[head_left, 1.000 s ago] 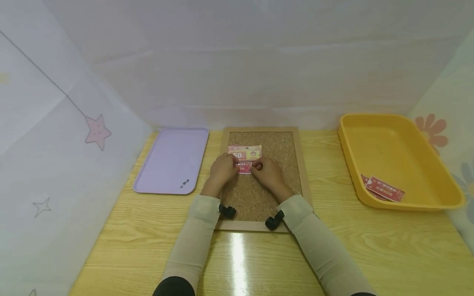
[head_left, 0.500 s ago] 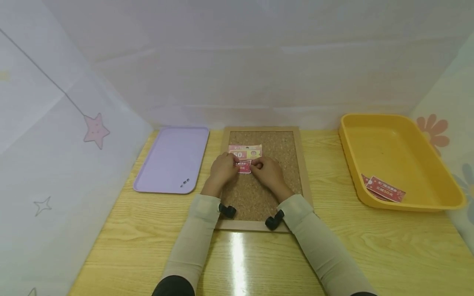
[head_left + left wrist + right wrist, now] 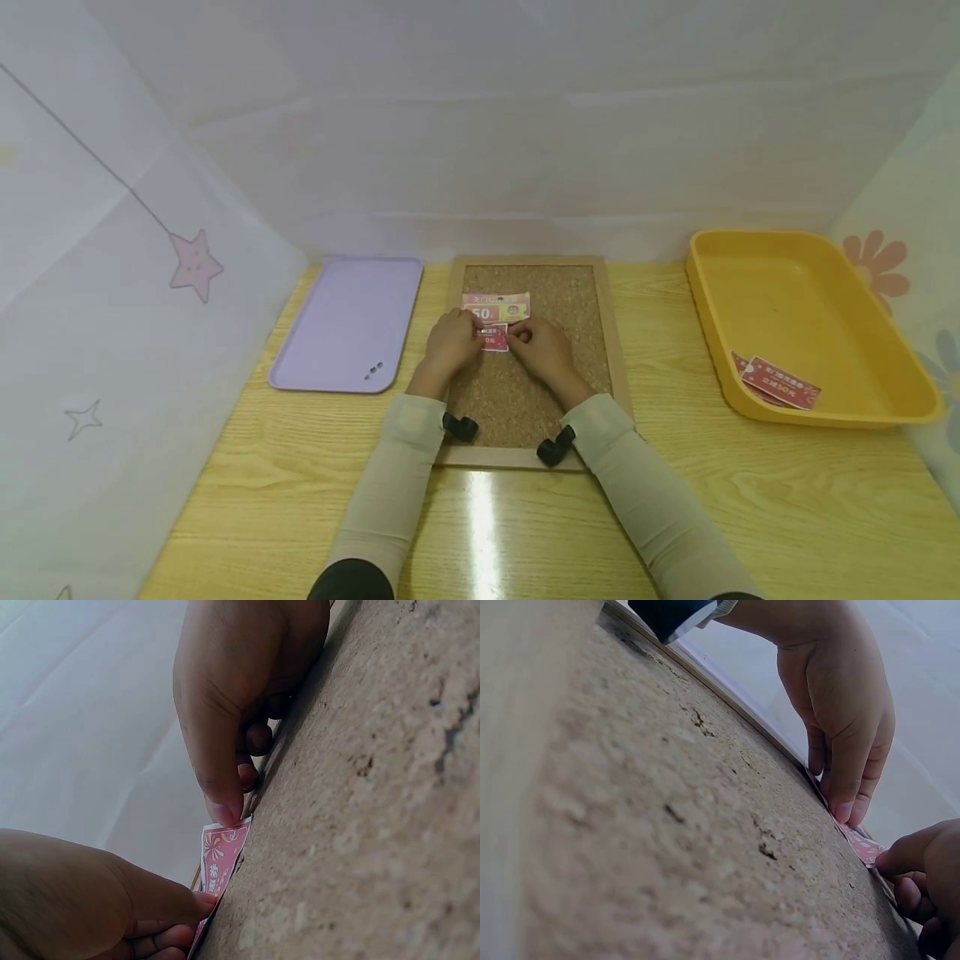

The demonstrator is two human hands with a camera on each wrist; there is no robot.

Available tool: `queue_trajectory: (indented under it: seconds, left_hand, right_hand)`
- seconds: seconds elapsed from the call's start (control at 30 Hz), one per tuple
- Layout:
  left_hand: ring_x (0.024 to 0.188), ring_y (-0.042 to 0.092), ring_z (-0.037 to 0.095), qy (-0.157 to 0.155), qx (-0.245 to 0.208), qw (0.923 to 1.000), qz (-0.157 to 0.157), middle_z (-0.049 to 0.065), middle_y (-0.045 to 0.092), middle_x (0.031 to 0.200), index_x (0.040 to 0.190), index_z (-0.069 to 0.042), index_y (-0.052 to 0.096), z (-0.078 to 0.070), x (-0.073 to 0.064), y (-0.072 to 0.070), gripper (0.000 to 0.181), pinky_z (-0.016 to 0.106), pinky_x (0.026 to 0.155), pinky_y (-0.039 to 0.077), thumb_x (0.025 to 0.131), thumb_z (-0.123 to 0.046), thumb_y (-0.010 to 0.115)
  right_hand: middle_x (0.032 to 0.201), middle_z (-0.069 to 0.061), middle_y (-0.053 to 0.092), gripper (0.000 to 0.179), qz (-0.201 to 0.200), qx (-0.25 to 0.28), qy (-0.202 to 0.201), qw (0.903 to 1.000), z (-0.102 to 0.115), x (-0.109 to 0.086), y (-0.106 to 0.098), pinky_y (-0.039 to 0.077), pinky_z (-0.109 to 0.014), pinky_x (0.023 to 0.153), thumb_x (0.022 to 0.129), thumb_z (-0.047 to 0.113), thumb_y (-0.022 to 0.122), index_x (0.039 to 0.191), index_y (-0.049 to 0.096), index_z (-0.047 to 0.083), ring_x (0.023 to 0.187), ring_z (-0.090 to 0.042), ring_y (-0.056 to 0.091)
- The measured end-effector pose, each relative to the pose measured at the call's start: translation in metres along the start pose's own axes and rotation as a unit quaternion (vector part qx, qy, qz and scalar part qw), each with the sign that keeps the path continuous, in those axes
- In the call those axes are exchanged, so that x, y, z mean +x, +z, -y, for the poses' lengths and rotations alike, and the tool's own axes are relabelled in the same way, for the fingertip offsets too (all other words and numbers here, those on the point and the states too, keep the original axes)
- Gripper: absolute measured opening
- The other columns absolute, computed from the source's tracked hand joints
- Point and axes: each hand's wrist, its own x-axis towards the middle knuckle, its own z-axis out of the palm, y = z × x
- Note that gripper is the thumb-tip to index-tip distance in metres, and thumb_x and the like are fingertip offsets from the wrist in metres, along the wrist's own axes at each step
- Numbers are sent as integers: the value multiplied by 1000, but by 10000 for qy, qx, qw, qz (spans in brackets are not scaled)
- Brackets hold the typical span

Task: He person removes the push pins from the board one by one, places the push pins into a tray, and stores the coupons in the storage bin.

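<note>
A small red printed coupon lies over the corkboard, just below a pink and yellow coupon marked 50. My left hand pinches the small coupon near its left edge. At its opposite edge, my right hand grips a corner between thumb and fingers. The left wrist view has the red coupon between both hands, close to the cork surface. Fingers cover both ends of it. A tiny pale spot shows at the left fingertips; whether it is a pin or a nail cannot be told.
A lilac tray with several small dark marks or items near its front right corner lies left of the board. To the right stands a yellow bin with red coupons inside. A pale fabric wall closes off the back.
Both hands stay almost in place at the small coupon, which keeps nearly the same position with only a slight shift. Tray and bin have not moved.
</note>
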Motion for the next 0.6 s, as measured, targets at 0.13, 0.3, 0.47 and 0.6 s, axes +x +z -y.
queue_trajectory:
  seconds: [0.13, 0.3, 0.47, 0.6]
  left_hand:
    - [96, 51, 26, 18, 9, 10000, -1, 7, 55, 102, 105, -11, 64, -1, 0, -1, 17, 42, 84, 44, 93, -23, 63]
    - [97, 52, 27, 45, 30, 10000, 39, 8, 55, 103, 106, -11, 65, -1, -1, -1, 18, 42, 85, 43, 93, -23, 63]
    - [98, 51, 27, 67, 17, 10000, 52, 8, 55, 104, 107, -11, 64, -1, 0, -1, 19, 42, 87, 43, 93, -22, 62]
    - [99, 51, 27, 56, 37, 9999, 79, 8, 54, 104, 107, -10, 63, -1, 1, 0, 18, 42, 88, 42, 93, -22, 61]
  right_hand:
    - [78, 4, 64, 19, 51, 14, 48, 10000, 1, 0, -1, 42, -37, 69, 90, 34, 68, 90, 74, 16, 74, -18, 54]
    - [78, 4, 63, 19, 72, -14, 99, 9999, 2, -1, -2, 40, -37, 71, 90, 34, 68, 90, 74, 16, 76, -18, 52]
    - [78, 4, 64, 19, 68, -13, 93, 9999, 1, -1, -1, 41, -37, 70, 90, 33, 68, 90, 74, 16, 75, -18, 53]
    - [78, 4, 64, 18, 80, 7, 75, 9999, 1, 0, -1, 42, -36, 68, 91, 33, 68, 90, 73, 15, 72, -17, 55]
